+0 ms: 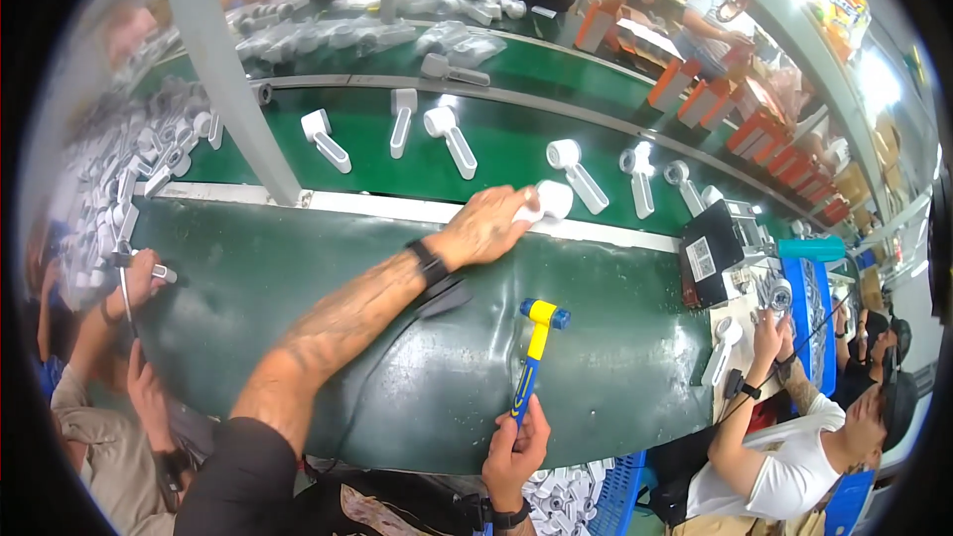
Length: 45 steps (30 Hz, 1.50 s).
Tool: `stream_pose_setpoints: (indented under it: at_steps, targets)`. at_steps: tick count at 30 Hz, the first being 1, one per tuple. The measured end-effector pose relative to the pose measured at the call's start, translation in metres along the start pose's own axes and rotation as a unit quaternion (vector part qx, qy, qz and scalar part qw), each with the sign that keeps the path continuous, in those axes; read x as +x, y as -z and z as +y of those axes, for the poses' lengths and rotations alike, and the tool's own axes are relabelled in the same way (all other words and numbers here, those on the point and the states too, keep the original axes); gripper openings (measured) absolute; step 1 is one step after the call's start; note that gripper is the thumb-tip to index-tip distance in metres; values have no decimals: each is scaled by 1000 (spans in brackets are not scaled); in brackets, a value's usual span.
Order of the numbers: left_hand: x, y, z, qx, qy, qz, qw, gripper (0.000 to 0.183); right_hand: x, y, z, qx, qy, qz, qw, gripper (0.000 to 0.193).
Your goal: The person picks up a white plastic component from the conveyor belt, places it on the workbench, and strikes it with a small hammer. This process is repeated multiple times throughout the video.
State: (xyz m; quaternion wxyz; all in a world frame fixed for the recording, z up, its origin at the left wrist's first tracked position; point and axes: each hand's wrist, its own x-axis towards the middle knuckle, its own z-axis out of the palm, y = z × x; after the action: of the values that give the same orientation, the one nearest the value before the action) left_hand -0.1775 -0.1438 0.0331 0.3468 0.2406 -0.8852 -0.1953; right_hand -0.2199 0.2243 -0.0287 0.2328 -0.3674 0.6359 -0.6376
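Note:
My left hand [484,228] is stretched across the green work surface and closed around a white plastic part with a round head [555,201]. That part is at the pale rail beside the conveyor, and my fingers cover its other end. Low in the view, my right hand [516,445] grips a small mallet [536,339] by the bottom of its blue and yellow handle. The mallet stands head up, its yellow head tipped with dark blue faces.
Similar white parts lie spread along the green conveyor [377,164], with a heap [109,189] at far left. A black box-shaped device [717,250] and a teal power tool [809,249] are at right. Co-workers sit on both sides. A blue crate [620,491] stands below the bench edge.

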Motion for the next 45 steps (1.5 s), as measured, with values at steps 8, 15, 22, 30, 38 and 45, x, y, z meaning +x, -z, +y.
stream_pose_setpoints:
  at_steps: [8, 15, 22, 30, 38, 45]
  targets:
    - [-154, 54, 52, -90, 83, -68, 990, 54, 9, 2, -17, -96, 20, -43, 994, 51]
    - [-186, 54, 41, -133, 120, -25, 983, 38, 15, 9, -54, -228, 109, -100, 962, 49]
    - [-193, 56, 43, -135, 139, -35, 980, 28, 9, 3, -88, -313, 180, -172, 917, 51]
    - [-204, 74, 25, -91, 70, 2, 993, 30, 15, -5, -93, -368, 141, -204, 896, 48]
    - [-206, 70, 18, -144, 118, -48, 981, 30, 9, -21, -87, -364, 177, -240, 883, 51]
    - [-201, 71, 22, -128, 117, -56, 983, 30, 17, -22, -90, -373, 195, -255, 870, 50]
